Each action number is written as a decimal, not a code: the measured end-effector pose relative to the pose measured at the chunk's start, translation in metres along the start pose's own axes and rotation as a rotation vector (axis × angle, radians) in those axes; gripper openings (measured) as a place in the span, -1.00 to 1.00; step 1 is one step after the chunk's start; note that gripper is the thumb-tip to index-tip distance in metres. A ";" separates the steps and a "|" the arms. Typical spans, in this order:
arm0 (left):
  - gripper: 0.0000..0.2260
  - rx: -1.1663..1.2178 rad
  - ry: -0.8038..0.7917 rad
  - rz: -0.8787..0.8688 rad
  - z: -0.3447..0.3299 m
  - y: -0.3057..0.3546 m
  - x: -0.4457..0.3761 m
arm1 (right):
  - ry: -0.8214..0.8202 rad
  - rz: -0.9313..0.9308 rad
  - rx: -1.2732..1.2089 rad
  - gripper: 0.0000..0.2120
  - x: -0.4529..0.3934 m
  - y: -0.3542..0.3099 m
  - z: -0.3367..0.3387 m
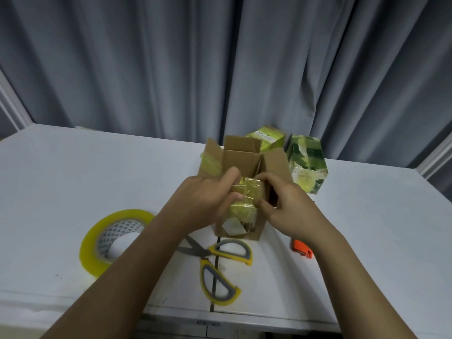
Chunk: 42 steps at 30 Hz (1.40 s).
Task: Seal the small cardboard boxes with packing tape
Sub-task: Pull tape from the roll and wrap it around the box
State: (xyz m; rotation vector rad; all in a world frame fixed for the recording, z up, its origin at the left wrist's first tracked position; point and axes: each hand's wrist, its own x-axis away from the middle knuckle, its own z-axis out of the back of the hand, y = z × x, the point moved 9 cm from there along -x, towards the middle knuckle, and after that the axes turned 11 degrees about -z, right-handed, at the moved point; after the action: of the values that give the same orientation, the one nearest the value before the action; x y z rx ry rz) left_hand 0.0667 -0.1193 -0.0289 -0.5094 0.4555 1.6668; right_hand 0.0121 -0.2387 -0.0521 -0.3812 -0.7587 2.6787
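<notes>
Desk edge: a white desk [61, 167] fills the lower half of the head view, with a dark seam running from its near edge at 6 o'clock up toward the centre.
Scissors: yellow-and-grey scissors [217, 263] lie open across that seam, handles toward 5 o'clock, blades pointing to 10 o'clock and passing under the left forearm.
Tape roll: a roll of yellowish packing tape [97, 250] lies flat at 8 o'clock, partly covered by the left forearm.
Orange tool: a small orange object [302, 248] sits at 4 o'clock, just beside the right wrist; what it is cannot be told.
Left hand: the left hand [205, 199] holds the near flap of the open box, thumb raised over the top and fingers curled against the taped front.
Right hand: the right hand [288, 206] grips the same flap from the 3 o'clock side, fingers bent and pinching the glossy tape at the flap's edge.
Open box: the small cardboard box [244, 162] stands at the centre of the desk, between both hands, its far and side flaps upright and its near flap covered in crinkled yellowish tape; a pale label shows low on its front.
Taped boxes: two boxes wrapped in green-tinted tape stand behind it, one [267, 138] at 12 o'clock touching the open box's far flap, the other [307, 162] at 2 o'clock just beside it.
Backdrop: grey curtains [171, 57] hang behind the desk.
</notes>
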 end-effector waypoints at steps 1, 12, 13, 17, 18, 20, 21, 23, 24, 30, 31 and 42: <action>-0.83 0.060 -0.007 0.060 -0.004 -0.006 0.001 | 0.003 0.008 -0.039 -0.68 -0.001 0.000 0.000; -0.88 0.640 0.116 0.575 -0.039 -0.037 0.012 | 0.049 0.009 -0.349 -0.57 -0.006 0.005 -0.010; -0.89 0.697 0.136 0.610 -0.041 -0.039 0.012 | 0.041 0.003 -0.377 -0.56 -0.006 0.005 -0.012; -0.92 0.854 0.158 0.739 -0.052 -0.045 0.016 | 0.023 -0.001 -0.439 -0.55 -0.007 0.009 -0.017; -0.92 0.887 0.160 0.762 -0.054 -0.046 0.017 | 0.022 0.003 -0.463 -0.53 -0.007 0.010 -0.017; -0.92 0.963 0.171 0.781 -0.057 -0.047 0.017 | 0.022 0.010 -0.501 -0.52 -0.005 0.009 -0.017; -0.93 0.992 0.173 0.769 -0.058 -0.047 0.016 | 0.024 0.010 -0.516 -0.52 -0.005 0.009 -0.017; -0.94 1.003 0.162 0.716 -0.056 -0.044 0.014 | 0.028 0.007 -0.541 -0.52 -0.004 0.009 -0.016; -0.94 0.990 0.158 0.691 -0.055 -0.042 0.013 | 0.026 0.005 -0.549 -0.51 -0.004 0.010 -0.015; -0.90 0.826 0.161 0.649 -0.052 -0.041 0.013 | -0.016 -0.015 -0.635 -0.85 -0.008 0.007 -0.020; -0.89 0.791 0.152 0.631 -0.052 -0.040 0.012 | -0.006 -0.025 -0.647 -0.86 -0.010 0.009 -0.019; -0.88 0.708 0.146 0.593 -0.049 -0.039 0.015 | 0.116 -0.038 -0.600 -0.72 -0.014 0.009 -0.021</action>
State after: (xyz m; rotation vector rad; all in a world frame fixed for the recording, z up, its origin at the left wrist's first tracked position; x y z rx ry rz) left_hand 0.1065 -0.1289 -0.0783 0.0500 1.3388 1.8690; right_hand 0.0295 -0.2411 -0.0721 -0.6458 -1.5070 2.3180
